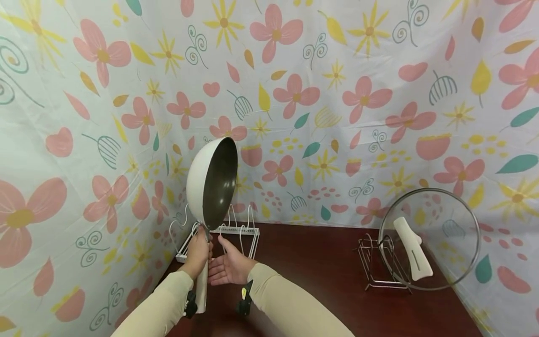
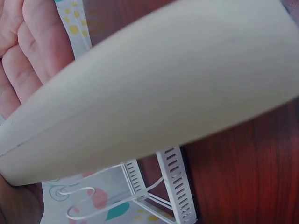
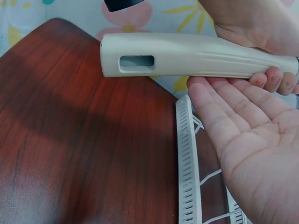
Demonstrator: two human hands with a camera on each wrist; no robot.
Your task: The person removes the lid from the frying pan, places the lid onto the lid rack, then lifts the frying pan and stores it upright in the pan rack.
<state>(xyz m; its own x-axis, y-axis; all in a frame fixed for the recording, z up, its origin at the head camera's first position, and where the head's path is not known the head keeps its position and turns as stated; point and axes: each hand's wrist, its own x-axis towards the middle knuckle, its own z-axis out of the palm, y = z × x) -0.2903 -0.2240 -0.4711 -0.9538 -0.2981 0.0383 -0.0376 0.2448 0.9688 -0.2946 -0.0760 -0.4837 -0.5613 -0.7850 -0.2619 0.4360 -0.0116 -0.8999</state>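
Note:
A white wok (image 1: pixel 221 182) with a dark inside is held up on its side above the white wire rack (image 1: pixel 255 243), its bowl upward and its cream handle (image 3: pixel 163 55) pointing down. My left hand (image 1: pixel 199 250) grips that handle close to the bowl, fingers curled round it. Beside it my right hand (image 1: pixel 230 266) is spread palm up, thumb raised. In the right wrist view its straight fingertips (image 3: pixel 200 91) reach the underside of the handle; whether they press on it I cannot tell. The handle covers much of the left wrist view.
On the right of the dark red table (image 1: pixel 311 271), a glass lid (image 1: pixel 452 234) with a cream handle leans upright in a small metal wire stand (image 1: pixel 370 262). Flower-patterned cloth (image 1: pixel 294 140) hangs behind and along the left side.

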